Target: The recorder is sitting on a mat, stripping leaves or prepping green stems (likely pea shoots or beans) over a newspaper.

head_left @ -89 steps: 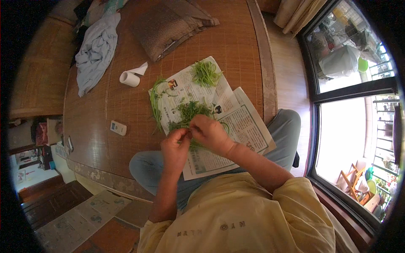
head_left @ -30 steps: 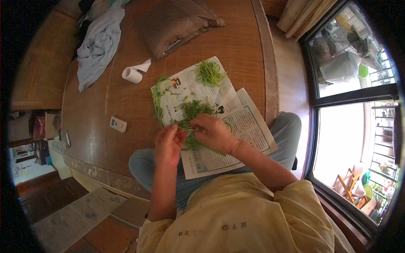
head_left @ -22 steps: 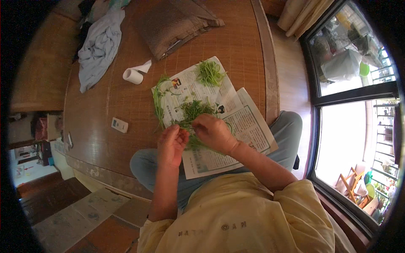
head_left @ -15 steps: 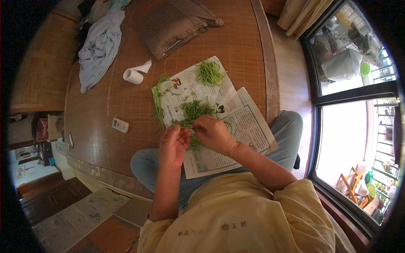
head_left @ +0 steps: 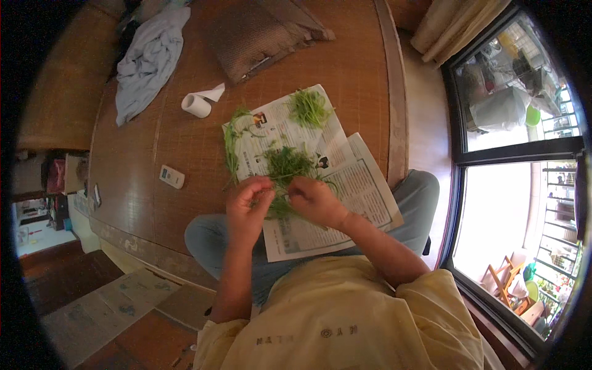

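Note:
Over the near part of the spread newspaper (head_left: 290, 243), both my hands are closed, a short gap between them. My left hand (head_left: 248, 206) pinches with thumb and fingertips; whatever is in the pinch is too small to tell. Curled in beside the leafy green heap (head_left: 288, 163), my right hand (head_left: 319, 202) hides what its fingers grip. More greens (head_left: 280, 208) lie partly under and between the hands. A bundle of pale green stems (head_left: 308, 110) rests near the paper's far corner. Along its left edge lies a bunch of long-stemmed greens (head_left: 232, 148).
The paper lies on a brown mat-covered platform (head_left: 185, 151), partly against my crossed legs. To the left are a white remote control (head_left: 172, 177), a toilet paper roll (head_left: 196, 105) and a light blue cloth (head_left: 151, 65). A brown cushion (head_left: 262, 37) lies beyond; a window stands at right.
My hands have drawn slightly apart, and the left hand has turned, its fingers curling inward. The whole view has shifted a little. The piles of greens look much the same.

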